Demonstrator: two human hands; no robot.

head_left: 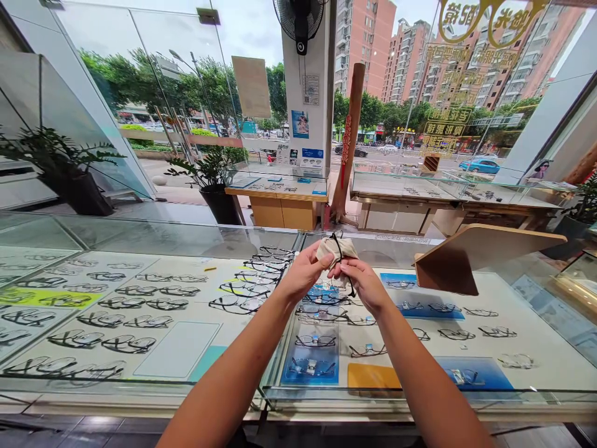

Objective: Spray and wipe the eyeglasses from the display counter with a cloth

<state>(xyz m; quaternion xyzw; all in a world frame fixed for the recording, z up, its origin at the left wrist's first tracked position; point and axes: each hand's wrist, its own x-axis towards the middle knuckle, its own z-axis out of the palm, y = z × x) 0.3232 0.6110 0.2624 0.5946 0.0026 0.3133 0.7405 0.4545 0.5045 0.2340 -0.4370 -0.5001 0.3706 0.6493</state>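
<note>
Above the glass display case, my left hand (305,267) pinches a pale beige cloth (326,250) that is folded against a pair of black-framed eyeglasses (339,247). My right hand (361,280) grips the same eyeglasses from the other side, its fingers closed near the cloth's edge. One dark temple arm hangs down beside the right fingers. The cloth and my fingers cover much of the frame, so the lenses are mostly hidden. Rows of eyeglasses (314,341) lie in the case below both hands.
A glass display case (177,233) full of frames spans the foreground. On its right part stands a tilted brown board (466,249). Farther back are a wooden-fronted counter (282,211), a tree-trunk post (349,143), potted plants (219,199) and a wall fan (300,22).
</note>
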